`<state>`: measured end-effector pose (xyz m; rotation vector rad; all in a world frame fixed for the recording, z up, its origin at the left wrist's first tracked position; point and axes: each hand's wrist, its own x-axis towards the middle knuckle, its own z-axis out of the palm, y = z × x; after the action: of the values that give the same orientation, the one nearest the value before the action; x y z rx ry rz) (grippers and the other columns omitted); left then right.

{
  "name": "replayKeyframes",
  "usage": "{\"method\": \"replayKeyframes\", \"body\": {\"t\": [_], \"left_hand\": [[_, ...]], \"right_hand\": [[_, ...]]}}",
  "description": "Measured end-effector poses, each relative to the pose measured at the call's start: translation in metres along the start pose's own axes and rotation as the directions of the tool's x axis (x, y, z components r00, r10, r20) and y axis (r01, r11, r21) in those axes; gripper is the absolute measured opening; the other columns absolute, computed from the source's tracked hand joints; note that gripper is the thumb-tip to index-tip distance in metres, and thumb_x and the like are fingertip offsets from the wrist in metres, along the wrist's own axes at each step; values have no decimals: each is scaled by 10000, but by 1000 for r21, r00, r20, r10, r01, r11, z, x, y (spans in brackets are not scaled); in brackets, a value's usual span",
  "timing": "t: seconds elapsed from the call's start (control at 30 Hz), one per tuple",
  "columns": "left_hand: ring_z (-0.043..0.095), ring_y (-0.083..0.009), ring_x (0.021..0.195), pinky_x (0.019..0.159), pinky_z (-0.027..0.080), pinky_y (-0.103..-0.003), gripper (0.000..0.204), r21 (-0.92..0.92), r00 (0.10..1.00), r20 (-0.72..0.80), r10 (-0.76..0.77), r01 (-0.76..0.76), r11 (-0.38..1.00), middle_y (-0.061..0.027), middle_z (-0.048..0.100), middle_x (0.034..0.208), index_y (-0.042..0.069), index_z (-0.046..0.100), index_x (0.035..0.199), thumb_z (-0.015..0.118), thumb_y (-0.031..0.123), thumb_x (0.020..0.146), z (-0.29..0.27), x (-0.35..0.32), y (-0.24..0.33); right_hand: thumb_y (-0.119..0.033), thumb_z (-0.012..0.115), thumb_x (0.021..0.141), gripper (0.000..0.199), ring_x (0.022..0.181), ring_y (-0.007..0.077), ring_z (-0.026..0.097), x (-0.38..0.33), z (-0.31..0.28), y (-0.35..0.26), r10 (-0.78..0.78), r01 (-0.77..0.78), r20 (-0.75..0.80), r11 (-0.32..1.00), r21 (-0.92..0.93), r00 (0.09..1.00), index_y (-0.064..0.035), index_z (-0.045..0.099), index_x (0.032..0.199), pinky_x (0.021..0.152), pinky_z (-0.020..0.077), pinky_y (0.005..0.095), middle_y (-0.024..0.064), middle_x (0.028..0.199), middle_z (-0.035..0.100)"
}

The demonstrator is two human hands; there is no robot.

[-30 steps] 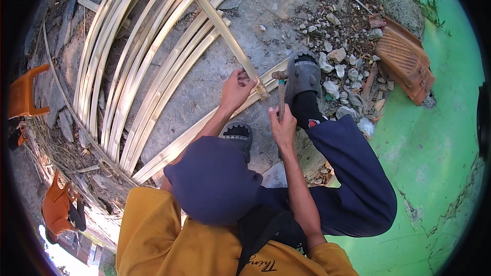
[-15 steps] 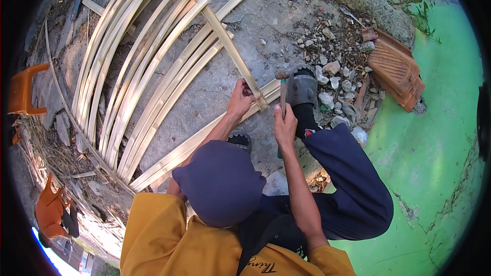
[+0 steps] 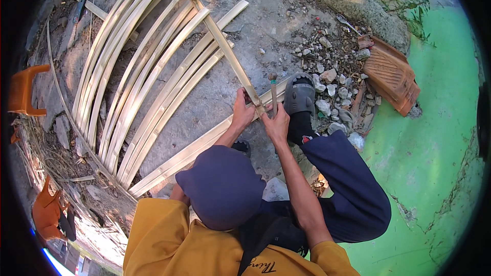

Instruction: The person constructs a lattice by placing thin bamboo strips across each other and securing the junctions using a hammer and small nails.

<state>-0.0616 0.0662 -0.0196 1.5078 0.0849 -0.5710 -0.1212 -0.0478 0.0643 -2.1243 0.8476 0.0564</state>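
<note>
Across the upper left of the frame, long bamboo strips lie fanned on the concrete ground, with rubble and a stack of roof tiles at upper right. At centre, the left hand has its fingers wrapped around one slanting strip near its lower end. Just beside it, the right hand grips a blade held upright, next to a grey sandal.

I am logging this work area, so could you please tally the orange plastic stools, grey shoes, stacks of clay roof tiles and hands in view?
Orange plastic stools: 2
Grey rubber shoes: 1
Stacks of brown clay roof tiles: 1
Hands: 2, left hand and right hand, both gripping at a pale split bamboo strip
Total: 6
</note>
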Motion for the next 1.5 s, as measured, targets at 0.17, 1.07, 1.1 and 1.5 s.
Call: {"method": "replayKeyframes", "body": {"t": [0.17, 1.07, 1.1, 1.5], "left_hand": [[628, -189, 985, 923, 525, -348, 554, 165, 995, -13, -103, 104, 981, -73, 646, 1054, 35, 467, 1287, 652, -144, 796, -3, -1, 15], [650, -176, 990, 915, 504, -354, 517, 99, 993, 22, -114, 111, 989, -104, 656, 1080, 48, 450, 1264, 567, -98, 781, -3, -6, 15], [650, -176, 990, 915, 504, -354, 517, 99, 993, 23, -113, 110, 989, -104, 656, 1080, 48, 450, 1264, 567, -98, 781, -2, -5, 14], [700, -295, 1125, 992, 542, -414, 540, 155, 991, 75, -115, 102, 983, -187, 697, 1158, 26, 406, 1278, 590, -138, 798, -7, -3, 22]], "right_hand": [[-82, 787, 787, 284, 692, 271, 679, 4, -3, -11, 102, -106, 51, 991, 83, 993, -16, 610, 999, 694, 533, 413, 128, 876, 727], [4, 656, 934, 127, 812, 154, 711, 40, 0, 8, 111, -135, 159, 980, 146, 981, -28, 535, 957, 751, 555, 336, 95, 953, 792], [14, 662, 931, 132, 814, 164, 717, 38, 0, 8, 123, -141, 135, 980, 138, 983, -25, 538, 953, 752, 555, 341, 99, 937, 791], [-25, 650, 937, 100, 912, 327, 760, 38, 7, 13, 94, -102, 92, 991, 87, 991, -24, 560, 981, 810, 560, 423, 153, 975, 789]]}}
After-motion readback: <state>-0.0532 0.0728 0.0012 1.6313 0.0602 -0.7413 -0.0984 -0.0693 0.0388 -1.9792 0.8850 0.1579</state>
